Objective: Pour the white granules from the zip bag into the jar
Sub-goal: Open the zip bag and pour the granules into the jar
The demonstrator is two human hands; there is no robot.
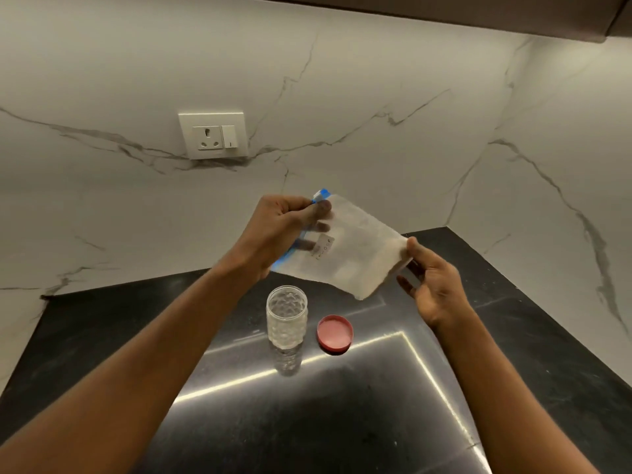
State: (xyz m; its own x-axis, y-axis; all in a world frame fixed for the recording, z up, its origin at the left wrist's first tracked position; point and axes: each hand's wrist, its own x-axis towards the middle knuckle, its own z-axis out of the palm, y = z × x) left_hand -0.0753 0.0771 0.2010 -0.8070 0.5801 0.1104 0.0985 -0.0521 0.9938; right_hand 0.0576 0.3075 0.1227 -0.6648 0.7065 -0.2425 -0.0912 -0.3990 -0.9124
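Zip bag [349, 248] of white granules hangs above the dark table [513, 354], its long axis running from the blue zip edge at upper left down to the sealed bottom at lower right. The left hand [277, 230] pinches the zip end, fingers [319, 208] closed on the plastic; the right hand [432, 285] holds the opposite corner, thumb on the bag's edge, remaining fingers loosely spread beneath. The open, apparently empty jar [286, 316] stands upright on the table directly below the zip end, nearer the left hand, with its red lid [335, 333] lying just beside it to the right. Whether the zip is open cannot be told. Pouring likely calls for the mouth to tip down over the jar.
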